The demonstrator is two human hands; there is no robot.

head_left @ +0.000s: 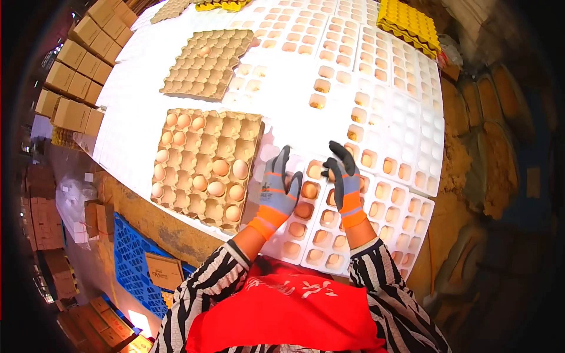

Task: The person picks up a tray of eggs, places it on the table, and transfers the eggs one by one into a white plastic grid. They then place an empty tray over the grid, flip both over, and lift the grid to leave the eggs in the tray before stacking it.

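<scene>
My left hand (278, 189), in a grey and orange glove with dark fingertips, hovers over the white foam egg trays (412, 235) with its thumb and fingers apart and nothing in it. To its right, my right hand (346, 182), gloved alike, has its fingers bent around an egg (332, 175) at a tray pocket; the fingers partly hide that egg. Brown eggs sit in many nearby pockets, such as one egg (309, 189) between my hands. Left of my left hand lies a cardboard egg tray (203, 144) with several brown eggs and many bare cups.
Another cardboard tray (206, 62) lies farther back, with one egg visible. Yellow egg trays (409, 26) are stacked at the far right. Cartons (73, 79) stand beyond the left edge, and a blue pallet (138, 265) is on the floor at lower left.
</scene>
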